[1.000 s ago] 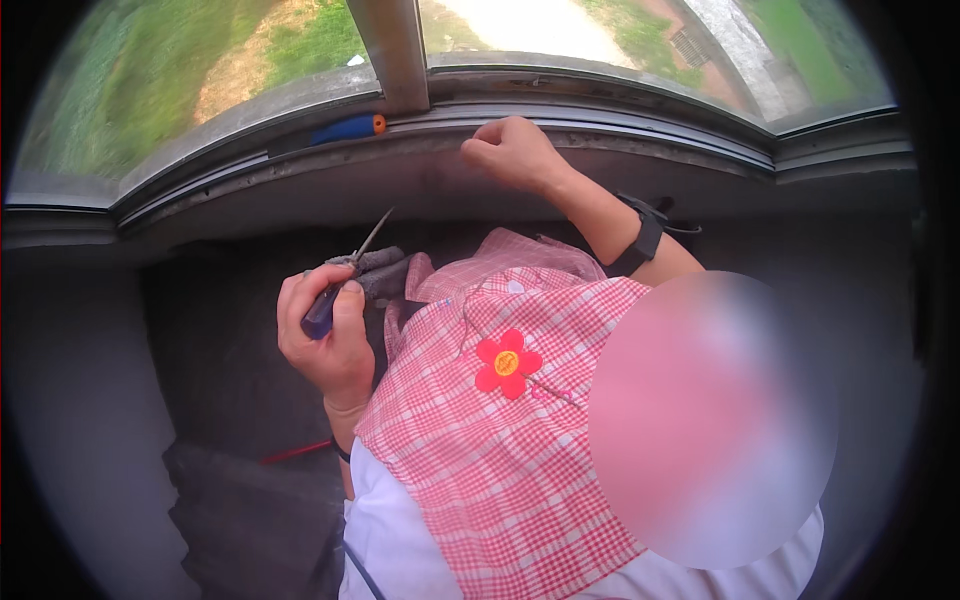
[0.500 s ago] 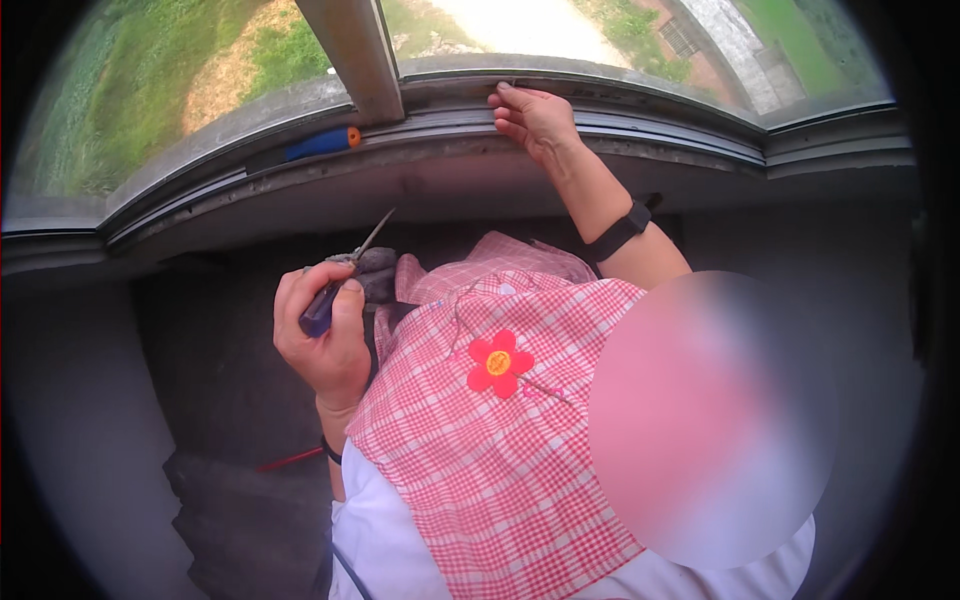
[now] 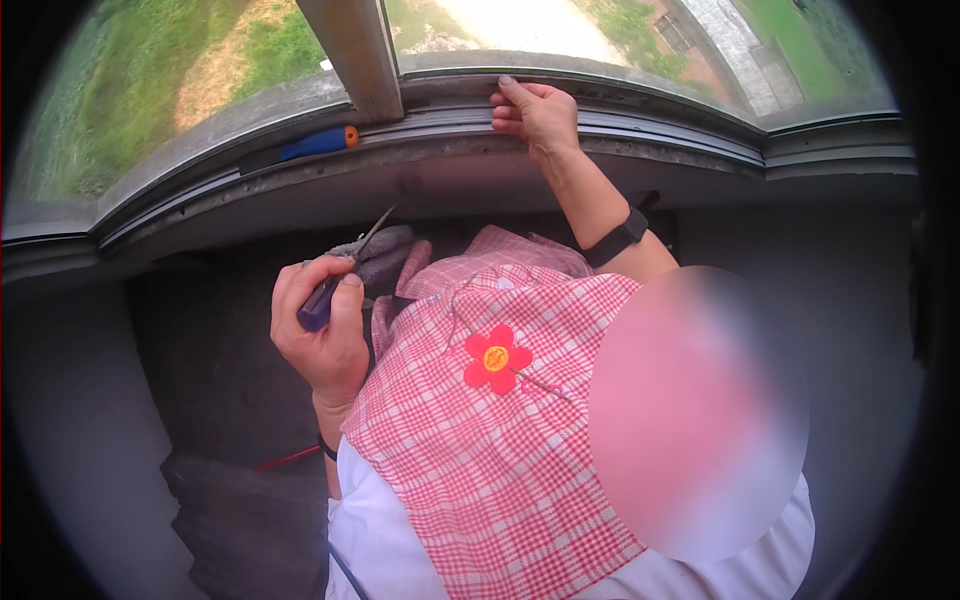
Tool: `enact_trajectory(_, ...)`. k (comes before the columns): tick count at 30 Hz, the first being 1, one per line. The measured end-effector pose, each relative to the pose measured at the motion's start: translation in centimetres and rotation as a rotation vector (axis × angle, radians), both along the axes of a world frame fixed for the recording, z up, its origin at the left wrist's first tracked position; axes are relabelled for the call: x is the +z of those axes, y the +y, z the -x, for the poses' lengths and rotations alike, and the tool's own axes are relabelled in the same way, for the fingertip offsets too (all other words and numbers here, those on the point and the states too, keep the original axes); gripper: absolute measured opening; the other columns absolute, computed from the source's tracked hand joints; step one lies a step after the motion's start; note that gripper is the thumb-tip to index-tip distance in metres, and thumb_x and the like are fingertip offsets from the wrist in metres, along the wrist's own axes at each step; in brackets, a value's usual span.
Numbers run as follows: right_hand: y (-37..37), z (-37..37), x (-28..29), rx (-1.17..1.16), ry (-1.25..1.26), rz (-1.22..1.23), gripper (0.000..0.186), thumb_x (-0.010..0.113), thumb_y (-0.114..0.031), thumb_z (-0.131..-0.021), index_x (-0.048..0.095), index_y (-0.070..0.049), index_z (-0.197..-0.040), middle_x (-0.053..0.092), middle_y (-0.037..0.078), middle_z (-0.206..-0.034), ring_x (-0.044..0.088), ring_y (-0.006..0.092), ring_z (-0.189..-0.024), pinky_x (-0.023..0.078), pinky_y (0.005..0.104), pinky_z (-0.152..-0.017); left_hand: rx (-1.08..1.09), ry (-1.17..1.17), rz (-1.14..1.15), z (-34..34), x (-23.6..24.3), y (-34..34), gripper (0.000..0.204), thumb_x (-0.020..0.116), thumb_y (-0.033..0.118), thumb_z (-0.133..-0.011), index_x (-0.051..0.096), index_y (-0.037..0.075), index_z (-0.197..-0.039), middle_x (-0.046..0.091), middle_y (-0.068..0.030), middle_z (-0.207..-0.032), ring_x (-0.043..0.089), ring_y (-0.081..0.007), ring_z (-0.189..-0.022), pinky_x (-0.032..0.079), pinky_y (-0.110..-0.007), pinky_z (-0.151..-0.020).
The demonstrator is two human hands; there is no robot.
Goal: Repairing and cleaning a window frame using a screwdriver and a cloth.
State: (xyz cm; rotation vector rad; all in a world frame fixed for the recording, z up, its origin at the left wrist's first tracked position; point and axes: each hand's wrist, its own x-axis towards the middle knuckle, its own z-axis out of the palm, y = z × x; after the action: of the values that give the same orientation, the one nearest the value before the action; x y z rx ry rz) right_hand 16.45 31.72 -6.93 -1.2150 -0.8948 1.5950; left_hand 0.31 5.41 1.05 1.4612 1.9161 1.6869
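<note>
My left hand is closed around the dark blue handle of a screwdriver. Its thin metal shaft slants up and to the right, clear of the sill. At the window, my right hand has thumb and forefinger pinched against the lower edge of the window frame, the other fingers curled. Whatever may be between those fingertips is too small to make out. A scraper-like tool with a blue and orange handle lies along the window track, left of my right hand.
An upright frame post divides the window panes. Below the sill, a grey soft-looking object shows behind the screwdriver. A thin red rod lies low on the left, near my left wrist. My red checked apron fills the middle.
The view has shifted slightly. Both hands keep nearly the same place and grip, and the grey object shows a little higher behind the screwdriver.
</note>
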Motion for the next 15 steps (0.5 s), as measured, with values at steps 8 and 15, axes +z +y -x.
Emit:
enact_trajectory(8,0.03,-0.37,-0.73,0.029,0.000,-0.102,0.021,0.070,-0.014,-0.088,0.065,0.006,-0.092,0.068,0.013,-0.081,0.066,0.0166,-0.064,0.060,0.0292,-0.056,0.019,-0.033,0.016,-0.31,-0.14,0.03,0.013,0.058,-0.007,-0.079,0.064,-0.003,-0.090,0.061,-0.0077,-0.089,0.059,-0.0142,-0.082,0.046,-0.024,-0.073)
enact_trajectory(15,0.47,-0.39,-0.10,0.010,0.101,-0.063,0.014,0.066,-0.003,-0.085,0.059,0.008,-0.085,0.066,0.017,-0.076,0.068,0.0221,-0.062,0.061,0.0310,-0.053,0.036,-0.031,0.002,-0.62,-0.61,0.53,0.016,0.061,-0.008,-0.074,0.064,-0.002,-0.088,0.062,-0.0093,-0.083,0.060,-0.0184,-0.077,0.047,-0.028,-0.071)
